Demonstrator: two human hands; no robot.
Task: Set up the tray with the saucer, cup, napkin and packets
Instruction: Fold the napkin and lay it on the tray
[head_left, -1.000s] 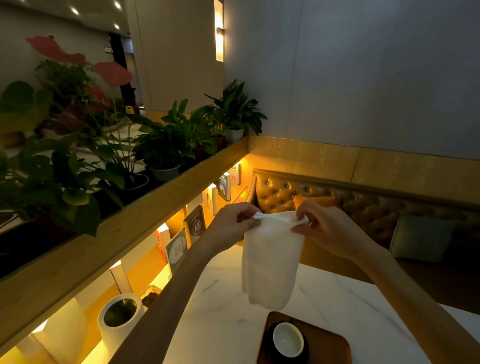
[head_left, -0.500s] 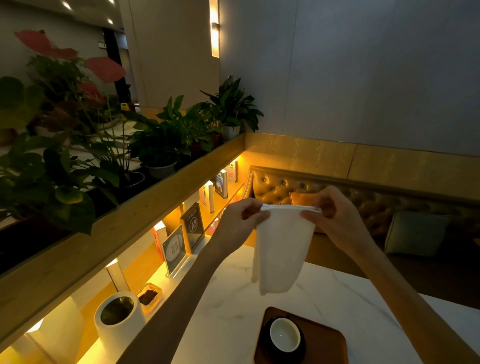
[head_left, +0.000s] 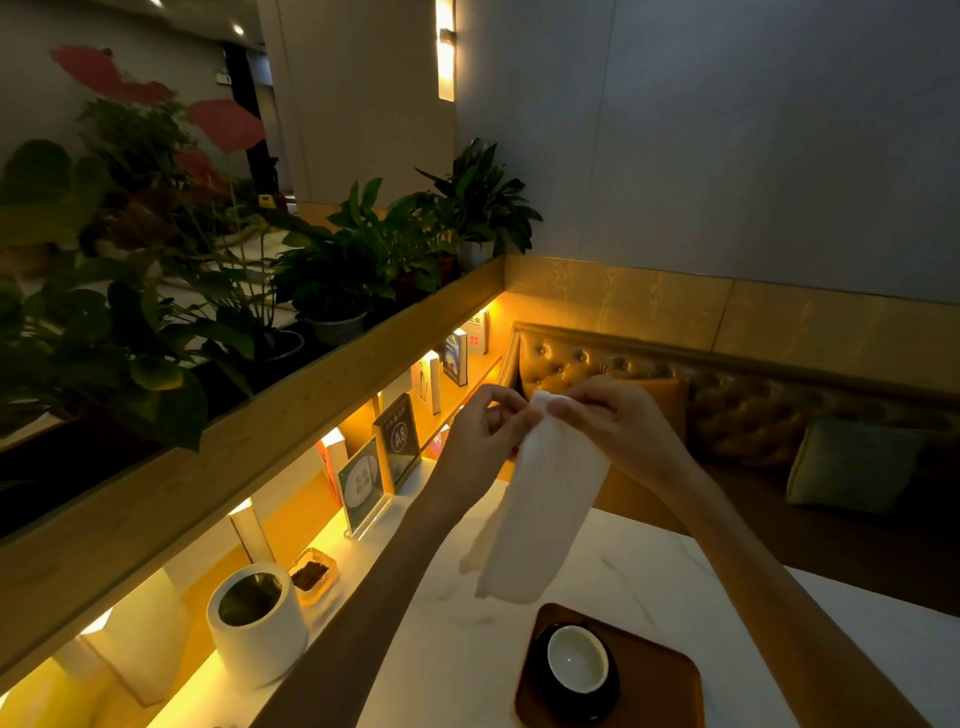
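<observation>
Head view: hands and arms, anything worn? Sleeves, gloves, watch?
Left hand and right hand are bare, no gloves. Left forearm and right forearm are uncovered to the frame edge, so no sleeve shows. No watch, band or ring visible, though the light is dim.

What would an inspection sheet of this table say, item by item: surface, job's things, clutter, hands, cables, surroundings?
Surface: white marble table.
Job's things: brown wooden tray bears black saucer with white cup; white napkin hangs above the table; packets not seen.
Clutter: white cylindrical container, dark A8 sign stand.
Hands: left hand and right hand pinch the napkin's top.
Cables: nothing seen.
Surroundings: potted plants, tufted leather bench, green cushion.
</observation>
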